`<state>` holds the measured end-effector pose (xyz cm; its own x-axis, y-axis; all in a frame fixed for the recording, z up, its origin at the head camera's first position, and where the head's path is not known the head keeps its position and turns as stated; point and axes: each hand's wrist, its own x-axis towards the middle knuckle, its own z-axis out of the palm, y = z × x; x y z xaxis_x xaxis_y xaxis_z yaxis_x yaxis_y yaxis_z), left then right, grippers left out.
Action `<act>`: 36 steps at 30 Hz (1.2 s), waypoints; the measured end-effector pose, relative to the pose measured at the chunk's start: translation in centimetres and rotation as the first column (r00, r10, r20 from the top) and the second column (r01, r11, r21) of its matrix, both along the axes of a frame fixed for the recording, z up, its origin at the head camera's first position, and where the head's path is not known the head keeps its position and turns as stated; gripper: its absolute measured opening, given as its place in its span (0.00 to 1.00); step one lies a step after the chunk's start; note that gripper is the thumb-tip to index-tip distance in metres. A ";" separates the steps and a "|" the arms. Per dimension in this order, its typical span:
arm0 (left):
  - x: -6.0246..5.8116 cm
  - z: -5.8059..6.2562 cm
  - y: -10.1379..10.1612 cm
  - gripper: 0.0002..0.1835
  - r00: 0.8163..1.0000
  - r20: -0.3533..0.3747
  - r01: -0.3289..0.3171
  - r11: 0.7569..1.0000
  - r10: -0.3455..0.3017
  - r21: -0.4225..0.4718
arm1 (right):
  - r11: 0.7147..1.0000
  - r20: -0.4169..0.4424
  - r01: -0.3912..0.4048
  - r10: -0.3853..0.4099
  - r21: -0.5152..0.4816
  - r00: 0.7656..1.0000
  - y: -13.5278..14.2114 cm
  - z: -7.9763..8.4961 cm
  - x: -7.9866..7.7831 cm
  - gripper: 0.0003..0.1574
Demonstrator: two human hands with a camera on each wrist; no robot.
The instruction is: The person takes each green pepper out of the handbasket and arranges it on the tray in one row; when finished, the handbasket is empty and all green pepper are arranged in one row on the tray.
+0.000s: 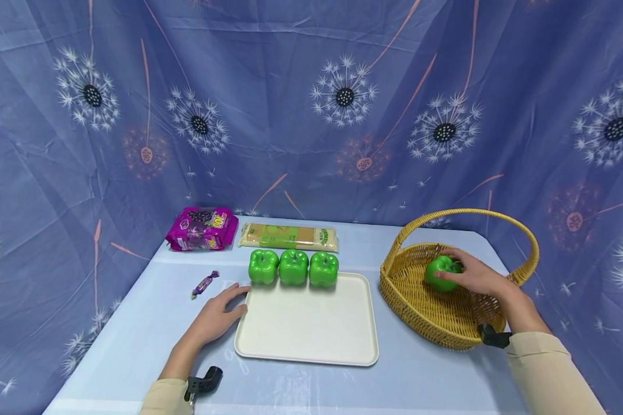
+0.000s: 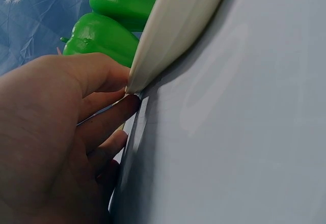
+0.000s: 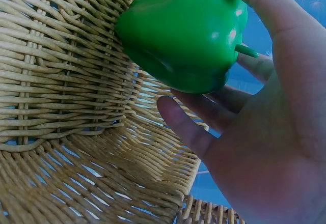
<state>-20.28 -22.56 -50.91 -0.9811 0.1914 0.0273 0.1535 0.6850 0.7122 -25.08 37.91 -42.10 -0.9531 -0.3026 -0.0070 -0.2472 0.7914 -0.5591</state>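
In the head view, my right hand (image 1: 475, 275) holds a green bell pepper (image 1: 440, 273) inside the wicker basket (image 1: 420, 318). The right wrist view shows this bell pepper (image 3: 178, 35) between thumb and fingers, its stem towards the palm and its narrow end by the woven wall. My left hand (image 1: 219, 314) rests at the left edge of a cream tray (image 1: 306, 325), fingers loosely extended and fingertips at the rim. Up close, the left hand (image 2: 56, 117) touches the tray rim (image 2: 168, 35). Three more green bell peppers (image 1: 293, 267) stand in a row along the tray's far edge.
Behind the peppers lies a long pack of noodles (image 1: 289, 237). A purple snack bag (image 1: 202, 229) sits at the far left, with a small purple wrapped candy (image 1: 205, 284) in front of it. The basket's tall handle (image 1: 467, 212) arches above the right side.
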 end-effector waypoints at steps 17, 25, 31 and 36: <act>0.0 -0.2 -0.1 0.24 1.000 -0.019 0.003 1.000 -0.003 0.004 | 1.000 0.049 -0.012 0.013 -0.024 0.999 0.1 -0.2 -0.3 0.52; 0.0 -0.1 0.0 0.24 1.000 -0.021 0.001 1.000 -0.001 0.002 | 0.998 0.073 -0.025 0.030 -0.065 0.997 -0.1 -0.4 -0.2 0.51; 0.0 -0.1 -0.1 0.24 1.000 -0.021 0.000 1.000 0.000 0.002 | 1.000 0.063 -0.023 0.024 -0.016 0.998 -0.1 -0.5 -0.1 0.53; -0.1 -0.1 0.0 0.24 1.000 -0.012 0.005 1.000 -0.005 0.005 | 1.000 0.053 -0.026 0.026 -0.008 0.998 -0.1 -0.3 0.0 0.52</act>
<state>-20.35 -22.55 -50.98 -0.9798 0.1961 0.0402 0.1655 0.6808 0.7136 -25.04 37.84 -42.40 -0.9432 -0.3276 -0.0547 -0.2377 0.7809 -0.5777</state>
